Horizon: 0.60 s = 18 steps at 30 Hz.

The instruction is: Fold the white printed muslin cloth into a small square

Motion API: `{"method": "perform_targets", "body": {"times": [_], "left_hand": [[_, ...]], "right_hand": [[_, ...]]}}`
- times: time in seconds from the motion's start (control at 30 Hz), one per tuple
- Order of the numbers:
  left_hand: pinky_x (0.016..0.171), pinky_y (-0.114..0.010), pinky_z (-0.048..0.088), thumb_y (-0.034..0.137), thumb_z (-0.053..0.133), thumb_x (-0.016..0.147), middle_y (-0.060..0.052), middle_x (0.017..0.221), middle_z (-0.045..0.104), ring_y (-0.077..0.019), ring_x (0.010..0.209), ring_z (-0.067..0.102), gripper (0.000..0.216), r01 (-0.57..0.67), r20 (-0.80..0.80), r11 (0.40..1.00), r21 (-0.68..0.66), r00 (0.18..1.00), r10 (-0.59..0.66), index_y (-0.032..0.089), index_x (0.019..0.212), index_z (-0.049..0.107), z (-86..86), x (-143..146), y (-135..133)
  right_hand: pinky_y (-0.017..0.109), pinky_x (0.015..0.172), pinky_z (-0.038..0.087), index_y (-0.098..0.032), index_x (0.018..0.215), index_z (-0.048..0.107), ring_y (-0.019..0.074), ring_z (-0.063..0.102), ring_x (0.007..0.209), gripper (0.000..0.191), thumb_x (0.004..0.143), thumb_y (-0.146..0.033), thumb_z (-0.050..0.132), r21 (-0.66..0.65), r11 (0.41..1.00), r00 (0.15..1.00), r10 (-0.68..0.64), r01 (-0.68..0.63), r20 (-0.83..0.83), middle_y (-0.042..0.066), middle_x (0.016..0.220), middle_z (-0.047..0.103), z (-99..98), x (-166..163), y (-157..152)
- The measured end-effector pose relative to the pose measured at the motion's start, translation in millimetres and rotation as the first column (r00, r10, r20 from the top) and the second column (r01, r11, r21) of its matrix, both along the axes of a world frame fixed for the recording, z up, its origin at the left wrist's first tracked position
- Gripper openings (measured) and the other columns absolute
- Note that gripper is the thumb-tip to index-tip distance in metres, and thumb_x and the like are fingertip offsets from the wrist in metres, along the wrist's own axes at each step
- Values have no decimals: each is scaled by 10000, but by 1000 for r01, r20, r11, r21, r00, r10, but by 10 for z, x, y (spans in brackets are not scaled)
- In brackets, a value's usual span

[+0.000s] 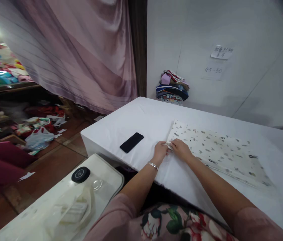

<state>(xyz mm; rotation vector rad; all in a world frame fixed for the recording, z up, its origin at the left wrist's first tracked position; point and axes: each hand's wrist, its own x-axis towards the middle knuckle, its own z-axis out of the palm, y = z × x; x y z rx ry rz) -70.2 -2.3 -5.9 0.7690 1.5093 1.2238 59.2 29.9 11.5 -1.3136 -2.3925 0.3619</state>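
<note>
A white cloth with small printed motifs [216, 147] lies spread on the white-covered table [146, 113]. At its near left corner, my left hand [161, 149] is closed with the fingertips pinching the edge. Close beside it, my right hand [181, 149] also pinches that corner, thumb and fingers pressed together. A small bunched fold of the cloth shows between the two hands. The rest of the cloth stretches flat to the right, under and beyond my right forearm. To the left of my hands lies a black phone [131, 142], touched by neither.
A stack of folded fabrics [172, 87] stands against the wall behind the table. At lower left, a white stand [53, 190] bears a round black object [80, 174] and a clear plastic bag [73, 207]. A pink curtain [93, 50] hangs at left, with bags on the floor.
</note>
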Motion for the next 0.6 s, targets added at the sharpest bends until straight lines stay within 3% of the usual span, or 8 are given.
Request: {"method": "perform_targets", "body": {"times": [0.17,0.3,0.47,0.6], "left_hand": [[446,-179,443,83,523,767,-38,743,644,-97,537,588,359,-9,18,1000,29,1000,9,93,1126,531,-22,13,0],[458,-187,426,96,531,771,-30,722,638,-91,512,556,336,-3,-48,997,71,999,6,104,1106,538,-54,31,-9],[597,-222,459,188,544,821,-38,783,660,-100,580,561,276,38,-236,983,178,972,5,146,1093,563,-77,-93,-51],[836,-293,447,249,632,785,-79,890,651,-189,884,587,105,52,-487,966,252,870,81,168,851,634,-47,-261,-90]], "right_hand": [[252,747,371,-200,993,633,177,538,936,221,903,-275,445,-8,1000,998,26,-25,63,59,984,620,-34,-6,-37],[280,777,376,-184,1195,544,218,517,1016,361,849,-286,524,13,999,988,35,-37,153,90,1105,596,-59,1,-61],[295,760,377,-195,972,596,213,527,952,175,874,-228,455,-3,1000,994,-6,7,113,81,1001,603,-64,13,-29],[302,752,387,-216,918,584,207,537,918,156,882,-236,433,-41,998,999,-41,42,14,70,971,612,-61,47,40]]}}
